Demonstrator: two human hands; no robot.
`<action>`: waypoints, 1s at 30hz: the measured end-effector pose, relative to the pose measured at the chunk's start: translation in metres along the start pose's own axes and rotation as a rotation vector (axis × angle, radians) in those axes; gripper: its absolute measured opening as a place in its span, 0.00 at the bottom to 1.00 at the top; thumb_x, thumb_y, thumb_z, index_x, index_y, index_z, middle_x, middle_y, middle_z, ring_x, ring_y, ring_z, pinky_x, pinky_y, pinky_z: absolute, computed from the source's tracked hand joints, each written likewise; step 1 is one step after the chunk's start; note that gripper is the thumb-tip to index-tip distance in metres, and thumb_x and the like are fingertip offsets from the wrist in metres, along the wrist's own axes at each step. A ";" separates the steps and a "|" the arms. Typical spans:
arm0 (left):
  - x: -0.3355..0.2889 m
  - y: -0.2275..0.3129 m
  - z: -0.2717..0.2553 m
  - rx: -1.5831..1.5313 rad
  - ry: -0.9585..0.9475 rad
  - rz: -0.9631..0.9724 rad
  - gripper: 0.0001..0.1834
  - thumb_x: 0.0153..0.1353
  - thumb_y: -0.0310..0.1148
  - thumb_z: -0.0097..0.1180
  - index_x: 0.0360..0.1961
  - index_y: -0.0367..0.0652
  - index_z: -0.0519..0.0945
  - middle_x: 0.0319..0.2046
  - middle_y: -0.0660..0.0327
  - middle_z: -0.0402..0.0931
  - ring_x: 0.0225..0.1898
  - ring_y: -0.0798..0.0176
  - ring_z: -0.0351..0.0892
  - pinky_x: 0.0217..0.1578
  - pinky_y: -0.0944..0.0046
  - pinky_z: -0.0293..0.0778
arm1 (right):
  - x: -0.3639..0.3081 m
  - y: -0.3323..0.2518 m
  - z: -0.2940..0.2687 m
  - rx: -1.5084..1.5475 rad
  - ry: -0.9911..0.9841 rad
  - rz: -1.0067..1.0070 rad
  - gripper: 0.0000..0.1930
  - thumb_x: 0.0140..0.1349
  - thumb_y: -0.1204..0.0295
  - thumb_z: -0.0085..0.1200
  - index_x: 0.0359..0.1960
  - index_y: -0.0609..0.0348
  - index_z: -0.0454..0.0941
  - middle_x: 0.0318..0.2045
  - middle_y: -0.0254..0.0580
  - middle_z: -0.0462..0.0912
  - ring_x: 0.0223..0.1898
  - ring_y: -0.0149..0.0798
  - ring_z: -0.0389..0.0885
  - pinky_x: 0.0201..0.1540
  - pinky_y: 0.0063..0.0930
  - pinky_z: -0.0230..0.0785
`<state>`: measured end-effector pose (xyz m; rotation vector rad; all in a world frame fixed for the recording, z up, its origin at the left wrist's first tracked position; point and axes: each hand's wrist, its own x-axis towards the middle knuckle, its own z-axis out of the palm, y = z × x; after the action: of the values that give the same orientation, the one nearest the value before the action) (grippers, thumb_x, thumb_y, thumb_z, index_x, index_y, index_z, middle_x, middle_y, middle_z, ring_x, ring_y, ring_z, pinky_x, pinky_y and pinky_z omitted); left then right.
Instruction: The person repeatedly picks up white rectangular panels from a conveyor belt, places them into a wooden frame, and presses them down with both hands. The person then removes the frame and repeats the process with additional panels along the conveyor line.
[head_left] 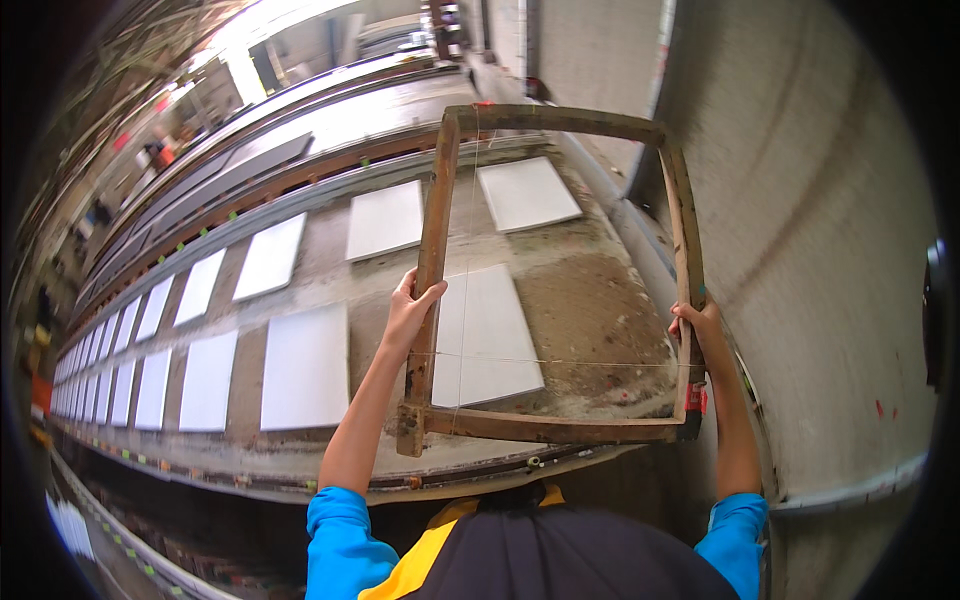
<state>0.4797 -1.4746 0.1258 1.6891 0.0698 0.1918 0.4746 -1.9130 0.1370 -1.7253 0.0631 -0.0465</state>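
Note:
A wooden frame (432, 230) with thin strings stretched across its opening is held up over the near end of a long table (590, 290). My left hand (408, 308) wraps round its left bar, thumb on the near face. On the right bar, my right hand (700, 325) is closed, with its fingers curled round the wood. Red tape (696, 398) marks the frame's lower right corner. Through the opening shows a white rectangular sheet (485, 340) lying on the table, with another white sheet (528, 194) farther off.
Two rows of white sheets, such as this one (305, 368), run away to the left along the table. A rail (480, 468) follows the table's near edge. To the right rises a grey wall (820, 220). Further long tables with dark panels (230, 175) stand beyond.

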 end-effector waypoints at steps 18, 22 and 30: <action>-0.006 0.013 0.130 -0.317 -1.135 -0.009 0.17 0.51 0.23 0.52 0.43 0.33 0.67 0.22 0.61 0.72 0.22 0.70 0.71 0.25 0.72 0.69 | -0.339 -0.102 0.064 -0.041 0.984 0.169 0.18 0.49 0.77 0.49 0.43 0.65 0.63 0.25 0.39 0.71 0.18 0.28 0.70 0.22 0.22 0.65; -0.055 0.027 0.195 -0.371 -1.358 0.047 0.15 0.51 0.24 0.51 0.41 0.33 0.69 0.21 0.62 0.71 0.21 0.71 0.69 0.24 0.72 0.68 | -0.416 -0.111 0.078 -0.116 1.197 0.226 0.14 0.49 0.73 0.51 0.37 0.64 0.66 0.23 0.36 0.72 0.19 0.28 0.70 0.24 0.23 0.64; -0.208 0.077 0.326 -0.323 -1.792 0.145 0.16 0.51 0.24 0.50 0.43 0.33 0.68 0.25 0.61 0.71 0.22 0.70 0.69 0.24 0.70 0.68 | -0.568 -0.061 0.085 0.020 1.718 0.086 0.14 0.48 0.78 0.50 0.37 0.68 0.66 0.26 0.41 0.74 0.19 0.32 0.73 0.21 0.25 0.66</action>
<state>0.3242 -1.8361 0.1461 1.0320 -1.3197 -1.1528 -0.0854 -1.7806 0.1873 -1.1911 1.3552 -1.4194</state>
